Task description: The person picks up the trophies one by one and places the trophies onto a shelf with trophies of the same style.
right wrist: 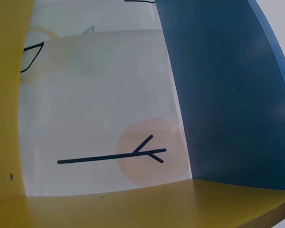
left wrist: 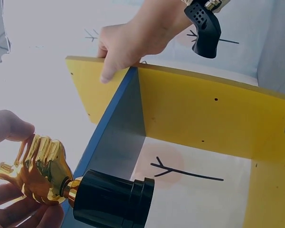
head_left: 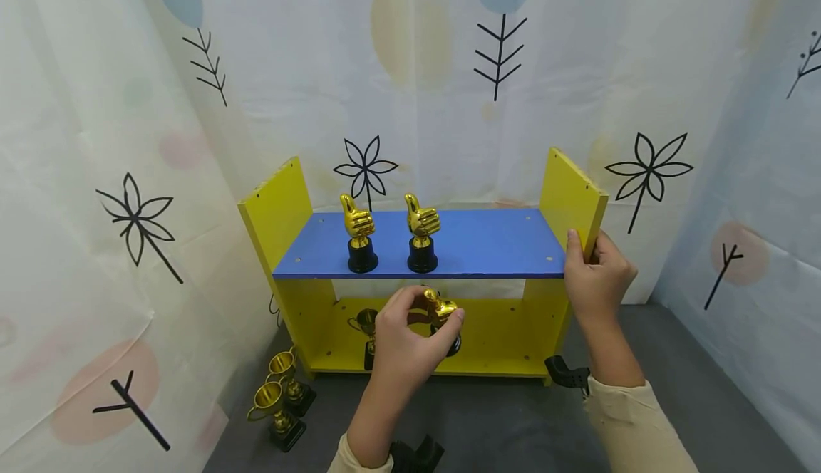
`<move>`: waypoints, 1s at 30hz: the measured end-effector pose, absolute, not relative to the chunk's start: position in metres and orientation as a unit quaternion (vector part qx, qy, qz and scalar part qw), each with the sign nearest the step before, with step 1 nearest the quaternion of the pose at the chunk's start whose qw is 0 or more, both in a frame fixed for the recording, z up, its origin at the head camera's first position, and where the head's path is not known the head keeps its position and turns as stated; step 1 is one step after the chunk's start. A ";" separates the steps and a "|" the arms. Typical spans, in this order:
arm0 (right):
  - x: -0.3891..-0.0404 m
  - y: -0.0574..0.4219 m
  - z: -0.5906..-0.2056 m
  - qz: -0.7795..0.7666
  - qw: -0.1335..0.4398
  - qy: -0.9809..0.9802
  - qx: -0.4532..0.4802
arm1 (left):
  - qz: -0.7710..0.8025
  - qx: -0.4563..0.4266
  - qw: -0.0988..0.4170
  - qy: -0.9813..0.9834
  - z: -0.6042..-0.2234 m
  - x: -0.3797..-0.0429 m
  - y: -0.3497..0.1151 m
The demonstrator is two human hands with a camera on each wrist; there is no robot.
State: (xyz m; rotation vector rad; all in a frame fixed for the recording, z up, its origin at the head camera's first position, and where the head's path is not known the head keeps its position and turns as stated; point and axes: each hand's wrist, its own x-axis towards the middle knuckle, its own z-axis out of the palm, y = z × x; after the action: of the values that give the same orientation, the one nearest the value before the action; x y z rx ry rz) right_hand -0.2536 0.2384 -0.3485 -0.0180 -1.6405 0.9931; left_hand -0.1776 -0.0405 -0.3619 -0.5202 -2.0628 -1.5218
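My left hand (head_left: pixel 410 345) pinches a gold thumbs-up trophy (head_left: pixel 442 309) by its golden top, in front of the shelf's lower opening. In the left wrist view the trophy's black base (left wrist: pixel 109 199) points away from the fingers. With thumb and fingers on either side, my right hand (head_left: pixel 599 281) grips the front edge of the yellow right side panel (head_left: pixel 573 195), near the blue board (head_left: pixel 494 241). Two more thumbs-up trophies, a left one (head_left: pixel 359 227) and a right one (head_left: pixel 422 227), stand upright on the blue board.
A gold cup trophy (head_left: pixel 367 322) stands on the yellow lower board (head_left: pixel 494 330), partly hidden by my left hand. On the dark floor (head_left: pixel 487 430), left of the shelf, are two cup trophies, a rear one (head_left: pixel 284 366) and a front one (head_left: pixel 269 398). Patterned curtains surround everything.
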 end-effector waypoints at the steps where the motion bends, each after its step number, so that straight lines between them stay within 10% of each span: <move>1: -0.254 0.239 -0.348 0.424 0.575 -0.700 -0.007 | -0.561 -0.193 0.260 -0.762 -0.362 -0.178 -0.040; 30: -0.253 0.238 -0.349 0.425 0.578 -0.696 -0.011 | -0.551 -0.212 0.271 -0.760 -0.348 -0.182 -0.034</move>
State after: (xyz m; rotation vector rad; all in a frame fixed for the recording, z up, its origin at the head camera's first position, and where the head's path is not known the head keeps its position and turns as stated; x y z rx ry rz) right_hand -0.2535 0.2377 -0.3494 -0.0259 -1.6280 0.9943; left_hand -0.1816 -0.0344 -0.3478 -0.5701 -2.0483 -1.4856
